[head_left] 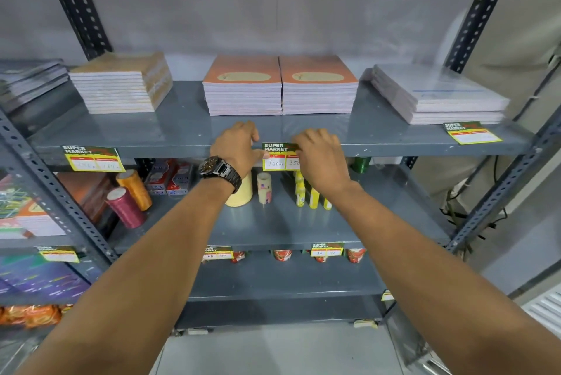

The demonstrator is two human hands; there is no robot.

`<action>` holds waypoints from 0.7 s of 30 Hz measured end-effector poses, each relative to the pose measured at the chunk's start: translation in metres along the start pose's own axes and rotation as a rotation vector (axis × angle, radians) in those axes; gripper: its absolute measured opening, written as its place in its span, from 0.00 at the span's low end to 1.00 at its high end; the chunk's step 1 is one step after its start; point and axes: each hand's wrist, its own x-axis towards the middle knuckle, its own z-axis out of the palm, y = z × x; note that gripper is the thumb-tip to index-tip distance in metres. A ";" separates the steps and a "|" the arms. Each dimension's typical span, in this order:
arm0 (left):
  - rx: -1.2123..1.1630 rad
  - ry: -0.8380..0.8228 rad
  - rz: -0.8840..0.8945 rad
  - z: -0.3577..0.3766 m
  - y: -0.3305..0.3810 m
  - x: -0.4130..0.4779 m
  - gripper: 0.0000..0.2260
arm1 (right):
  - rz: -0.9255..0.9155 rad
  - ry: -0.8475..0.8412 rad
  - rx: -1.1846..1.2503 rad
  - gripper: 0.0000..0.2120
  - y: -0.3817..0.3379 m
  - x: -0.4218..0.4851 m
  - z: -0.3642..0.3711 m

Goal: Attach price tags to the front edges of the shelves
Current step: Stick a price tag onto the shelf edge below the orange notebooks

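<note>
1. Centre frame: left hand [236, 147] and right hand [318, 156] both pinch a price tag [277, 156] against the grey shelf's front edge [170, 150].
2. Tag reads "SUPER MARKET", handwritten "7000" and "35…".
3. Orange notebooks [243, 86] stacked above.

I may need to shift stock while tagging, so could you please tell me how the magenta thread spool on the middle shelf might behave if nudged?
The magenta thread spool is a tilted cylinder, so it would probably roll or topple toward the orange thread spool beside it. Its glossy wound thread may feel slippery. It looks light, so a gentle push likely moves it.
</note>
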 end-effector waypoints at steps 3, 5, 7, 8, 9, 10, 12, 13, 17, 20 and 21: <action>0.012 0.006 0.011 -0.001 -0.007 -0.002 0.14 | -0.311 -0.047 -0.018 0.18 0.003 -0.018 0.014; 0.023 0.004 0.017 -0.002 -0.007 -0.002 0.14 | -0.406 -0.124 -0.100 0.25 0.008 -0.026 0.021; 0.038 -0.006 0.028 -0.003 -0.006 -0.002 0.15 | -0.433 -0.232 -0.221 0.31 0.013 -0.031 0.024; 0.046 -0.007 0.032 -0.003 -0.006 -0.001 0.15 | -0.434 -0.285 -0.281 0.34 0.015 -0.033 0.026; 0.054 -0.006 0.033 -0.003 -0.006 -0.001 0.15 | -0.429 -0.327 -0.336 0.36 0.015 -0.035 0.028; 0.059 -0.005 0.031 -0.003 -0.006 -0.001 0.15 | -0.424 -0.351 -0.385 0.37 0.014 -0.037 0.030; 0.067 -0.002 0.030 -0.002 -0.006 -0.001 0.15 | -0.419 -0.365 -0.445 0.38 0.013 -0.039 0.032; 0.069 -0.002 0.031 -0.001 -0.007 0.000 0.15 | -0.418 -0.372 -0.459 0.38 0.013 -0.039 0.032; 0.060 0.011 0.017 -0.001 -0.002 -0.005 0.15 | -0.408 -0.395 -0.445 0.37 0.007 -0.034 0.023; -0.002 0.012 0.003 0.003 0.001 -0.015 0.11 | -0.319 -0.390 -0.268 0.34 -0.001 -0.033 0.013; -0.028 0.022 0.012 0.003 0.003 -0.016 0.10 | -0.281 -0.359 -0.204 0.33 -0.002 -0.033 0.009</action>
